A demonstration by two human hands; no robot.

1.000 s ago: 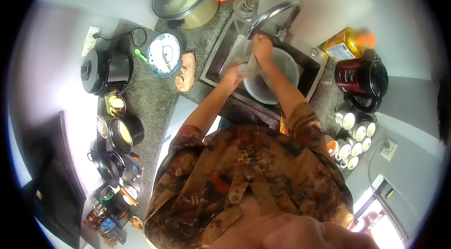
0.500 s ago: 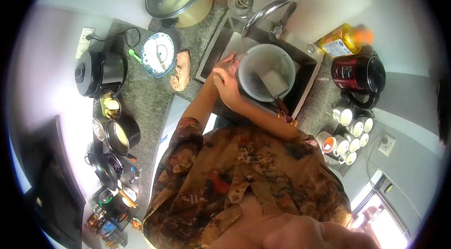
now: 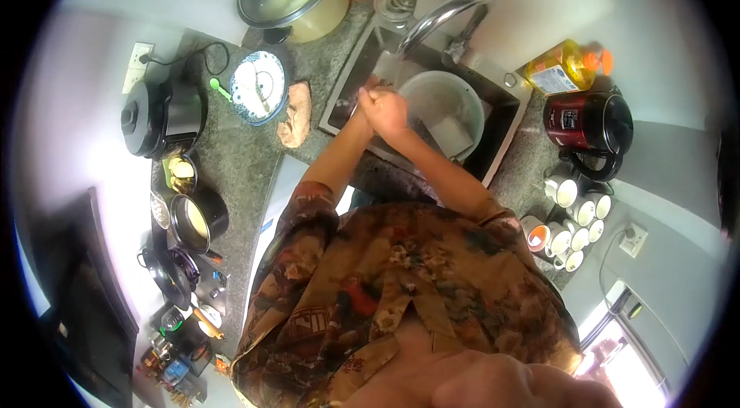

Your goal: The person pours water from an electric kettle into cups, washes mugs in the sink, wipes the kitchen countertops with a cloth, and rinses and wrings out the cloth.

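Observation:
My right hand (image 3: pixel 388 110) is closed over my left hand (image 3: pixel 364 105) above the left side of the metal sink (image 3: pixel 339 92), just below the chrome faucet (image 3: pixel 443 11). The fingers of my left hand are mostly hidden. Whether anything lies between the hands, I cannot make out. Beside my right hand a whitish round basin (image 3: pixel 441 84) sits in the sink. A flat, square metal blade (image 3: pixel 451 136) leans inside it, its handle hidden by my right forearm.
A crumpled cloth (image 3: pixel 297 115) and a blue-patterned bowl (image 3: pixel 281 88) lie left of the sink. Behind stands a big lidded pot (image 3: pixel 324 15). To the right are a yellow soap bottle (image 3: pixel 556 70), a red kettle (image 3: pixel 566 117) and several mugs (image 3: pixel 565 191).
My right hand has moved up and closed further over my left hand. The blade's brown handle, visible before, is now behind my right forearm.

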